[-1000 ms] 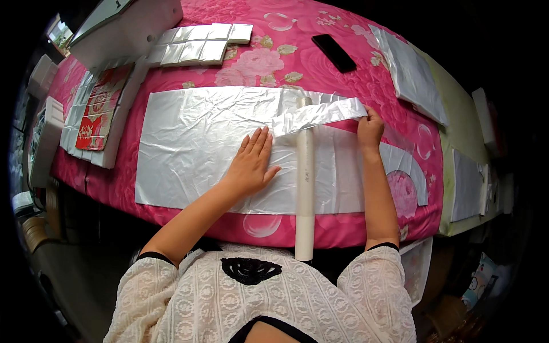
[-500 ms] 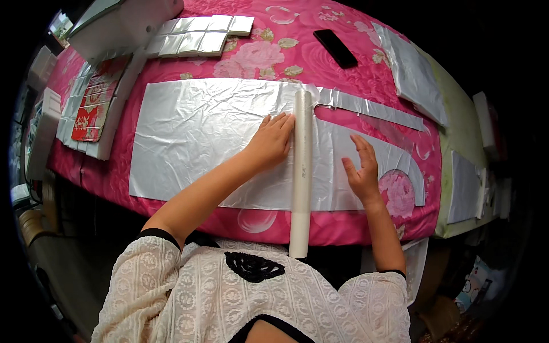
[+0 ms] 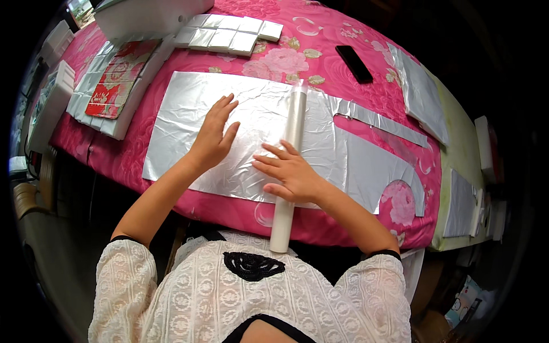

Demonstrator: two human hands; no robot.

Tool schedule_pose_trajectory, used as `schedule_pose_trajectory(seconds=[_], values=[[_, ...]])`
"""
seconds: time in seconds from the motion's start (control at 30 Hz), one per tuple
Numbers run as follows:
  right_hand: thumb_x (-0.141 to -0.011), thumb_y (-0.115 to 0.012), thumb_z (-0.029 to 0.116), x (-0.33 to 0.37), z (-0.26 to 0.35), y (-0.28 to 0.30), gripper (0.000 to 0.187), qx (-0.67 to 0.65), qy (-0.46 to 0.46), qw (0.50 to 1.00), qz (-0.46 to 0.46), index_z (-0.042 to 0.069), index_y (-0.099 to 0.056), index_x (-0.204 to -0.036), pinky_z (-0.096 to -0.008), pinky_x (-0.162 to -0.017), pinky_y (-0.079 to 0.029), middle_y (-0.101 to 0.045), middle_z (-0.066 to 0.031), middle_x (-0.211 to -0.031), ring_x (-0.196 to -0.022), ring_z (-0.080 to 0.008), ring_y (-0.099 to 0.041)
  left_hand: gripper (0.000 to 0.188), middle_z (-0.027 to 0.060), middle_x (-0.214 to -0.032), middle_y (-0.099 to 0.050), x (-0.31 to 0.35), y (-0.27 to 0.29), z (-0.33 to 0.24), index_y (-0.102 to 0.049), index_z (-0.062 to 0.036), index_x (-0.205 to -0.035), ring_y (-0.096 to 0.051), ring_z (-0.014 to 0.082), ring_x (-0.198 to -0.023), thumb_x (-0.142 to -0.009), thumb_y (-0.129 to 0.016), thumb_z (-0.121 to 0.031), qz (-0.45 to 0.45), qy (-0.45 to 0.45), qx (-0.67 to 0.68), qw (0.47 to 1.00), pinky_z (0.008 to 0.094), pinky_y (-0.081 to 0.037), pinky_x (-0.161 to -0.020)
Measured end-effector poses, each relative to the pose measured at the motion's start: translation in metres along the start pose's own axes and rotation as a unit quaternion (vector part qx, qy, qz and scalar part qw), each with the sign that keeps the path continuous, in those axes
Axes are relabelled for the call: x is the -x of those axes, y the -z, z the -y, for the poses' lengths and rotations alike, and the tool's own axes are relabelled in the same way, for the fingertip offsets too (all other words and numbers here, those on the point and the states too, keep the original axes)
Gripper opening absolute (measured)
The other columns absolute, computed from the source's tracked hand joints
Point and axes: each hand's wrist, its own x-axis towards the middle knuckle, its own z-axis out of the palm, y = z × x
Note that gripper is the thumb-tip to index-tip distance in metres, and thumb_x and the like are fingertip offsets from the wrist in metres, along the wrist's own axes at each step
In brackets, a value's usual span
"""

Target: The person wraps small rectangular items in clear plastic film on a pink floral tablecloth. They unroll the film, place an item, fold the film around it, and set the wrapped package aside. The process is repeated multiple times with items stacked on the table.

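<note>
A smooth, whitish cylindrical roll [image 3: 295, 117] lies across a crinkled, glossy silver sheet [image 3: 251, 120] with a curved cut-out at its right end. Your right hand [image 3: 294, 176] spreads over the roll, gripping nothing; its contact is unclear. Your left hand [image 3: 213, 138], wide and unladen, is over the sheet. Pink flowered cloth [image 3: 320, 40] covers the bench [image 3: 326, 26]; flat silver packets [image 3: 220, 39] lie beyond.
</note>
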Motion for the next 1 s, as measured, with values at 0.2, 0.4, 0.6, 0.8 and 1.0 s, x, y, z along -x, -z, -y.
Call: schedule_pose_trajectory(seconds=[0.2, 0.4, 0.6, 0.8, 1.0], values=[[-0.085, -0.058, 0.020, -0.083, 0.045, 0.001, 0.033, -0.299, 0.147, 0.939, -0.082, 0.004, -0.059, -0.113, -0.0398, -0.095, -0.041, -0.060, -0.0144, -0.114, -0.112, -0.0303, -0.053, 0.039, 0.0171, -0.138, -0.040, 0.074, 0.075, 0.019, -0.044, 0.0000, -0.128, -0.036, 0.0305, -0.129, -0.091, -0.048, -0.012, -0.008, 0.153, 0.076, 0.985, 0.0358, -0.027, -0.106], [-0.088, -0.052, 0.032, -0.091, -0.011, -0.017, 0.045, 0.007, 0.062, 0.996, -0.059, 0.008, -0.051, -0.125, -0.0437, -0.107, -0.025, -0.046, -0.0100, -0.134, -0.128, -0.0286, -0.036, 0.041, 0.0203, -0.137, -0.040, 0.152, 0.108, 0.001, -0.043, 0.0022, -0.127, -0.038, 0.0316, -0.128, -0.088, -0.050, -0.009, 0.045, 0.241, 0.091, 0.965, 0.0362, -0.029, -0.105], [-0.088, -0.048, 0.039, -0.180, 0.009, -0.054, 0.048, 0.032, 0.144, 0.988, -0.042, 0.010, -0.051, -0.127, -0.0440, -0.110, -0.018, -0.043, -0.0083, -0.137, -0.133, -0.0290, -0.029, 0.054, 0.0179, -0.114, -0.046, 0.169, 0.103, -0.023, -0.037, 0.0050, -0.127, -0.051, 0.0255, -0.097, -0.083, -0.061, -0.017, -0.004, 0.329, 0.093, 0.940, 0.0348, -0.043, -0.087], [-0.083, -0.051, 0.028, -0.247, 0.055, -0.094, 0.052, 0.009, 0.035, 0.994, -0.106, 0.003, -0.046, -0.129, -0.0477, -0.110, -0.014, -0.040, -0.0149, -0.137, -0.133, -0.0318, -0.026, 0.079, 0.0182, -0.111, -0.045, 0.165, 0.104, -0.028, -0.031, 0.0053, -0.129, -0.050, 0.0247, -0.102, -0.069, -0.076, -0.020, 0.041, 0.423, -0.082, 0.901, 0.0344, -0.042, -0.088], [-0.076, -0.053, 0.012, -0.253, 0.076, -0.120, 0.080, -0.308, -0.185, 0.874, -0.329, -0.004, -0.010, -0.141, -0.0422, -0.111, -0.010, -0.023, -0.0317, -0.140, -0.137, -0.0390, -0.010, 0.076, 0.0127, -0.110, -0.055, 0.183, 0.103, -0.019, -0.037, 0.0022, -0.128, -0.060, 0.0192, -0.088, -0.068, -0.078, -0.020, -0.049, 0.483, 0.333, 0.808, 0.0313, -0.050, -0.081]])
